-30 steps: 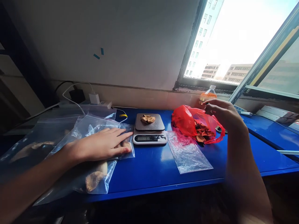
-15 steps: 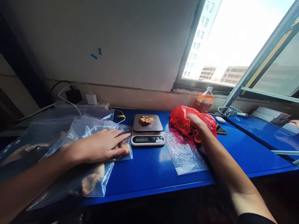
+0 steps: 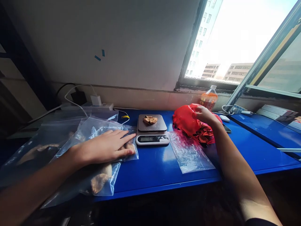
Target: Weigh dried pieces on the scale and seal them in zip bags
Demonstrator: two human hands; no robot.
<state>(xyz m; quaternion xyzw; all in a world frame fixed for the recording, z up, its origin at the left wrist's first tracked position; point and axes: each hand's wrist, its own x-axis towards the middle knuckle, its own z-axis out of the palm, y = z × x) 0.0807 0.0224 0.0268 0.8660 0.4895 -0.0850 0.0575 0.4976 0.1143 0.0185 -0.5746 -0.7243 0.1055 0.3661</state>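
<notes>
My left hand (image 3: 105, 146) lies flat with fingers spread on clear zip bags (image 3: 81, 127). Pale brown dried pieces (image 3: 100, 182) show through the plastic. Beside its fingertips stands a kitchen scale (image 3: 152, 140), its display lit, with one wrinkled brown dried piece (image 3: 150, 120) on the plate. On the right, my right hand (image 3: 205, 115) has its fingers closed on the upper part of a red plastic bag (image 3: 184, 121). Dark reddish-brown dried pieces (image 3: 205, 135) show at the bag's front. A flat clear bag (image 3: 191, 158) lies in front of the red one.
Behind the red bag stands a bottle of orange drink (image 3: 208, 98). A small white rounded object (image 3: 224, 118) and a partly hidden phone (image 3: 227, 128) lie to its right. A charger (image 3: 96, 100) and cables sit at the back left. White boxes (image 3: 275, 114) are far right.
My right hand has come up out of the red bag and now grips its upper part. The dark pieces show more. The view has shifted slightly; my left hand stays on the zip bags.
</notes>
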